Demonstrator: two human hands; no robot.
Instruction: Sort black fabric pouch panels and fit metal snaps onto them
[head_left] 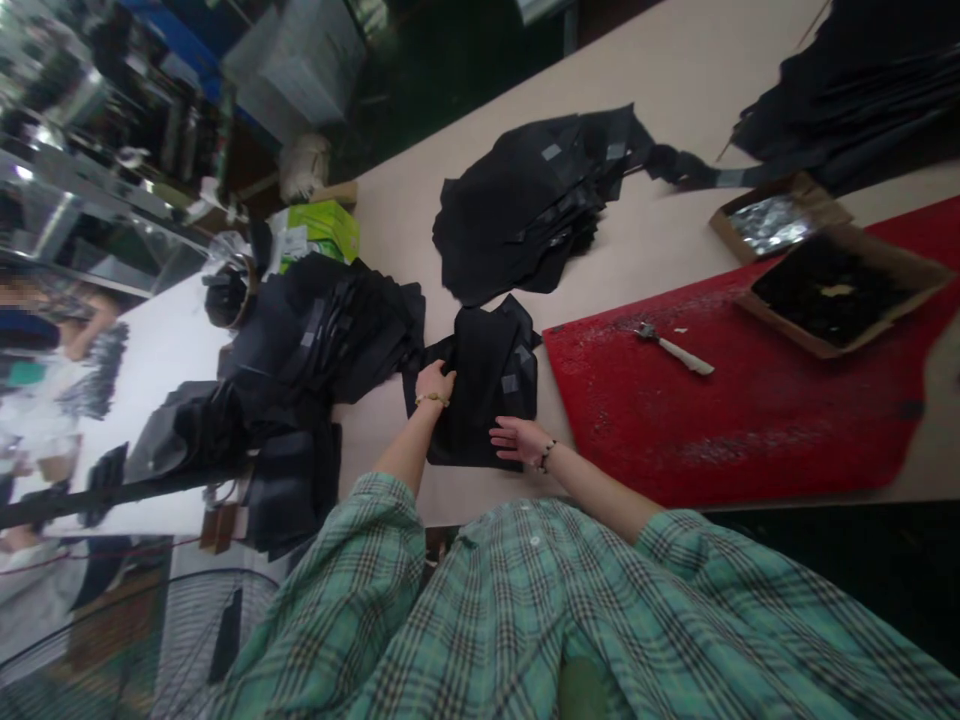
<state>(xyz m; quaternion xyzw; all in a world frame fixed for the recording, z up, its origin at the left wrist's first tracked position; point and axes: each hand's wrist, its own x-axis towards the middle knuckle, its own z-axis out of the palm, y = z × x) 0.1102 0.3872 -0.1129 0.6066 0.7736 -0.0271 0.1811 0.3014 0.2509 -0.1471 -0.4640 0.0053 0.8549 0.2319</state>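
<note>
In front of me on the table lies a small pile of black fabric pieces (484,350), some with small pale labels. My left hand (435,384) is at the pile's left side, its fingers curled onto a black fabric piece; the fingertips are partly hidden. Over the lower right edge of the pile is my right hand (519,441), open, with fingers stretched out and nothing in them. Whether it touches the fabric I cannot tell.
Larger stacks of black pieces lie left (360,330) and beyond (525,200). On the right, a red mat (720,430) bears a white-handled metal tool (679,352) and a cardboard box (814,345) of small dark parts. Another person's arm (86,325) shows far left.
</note>
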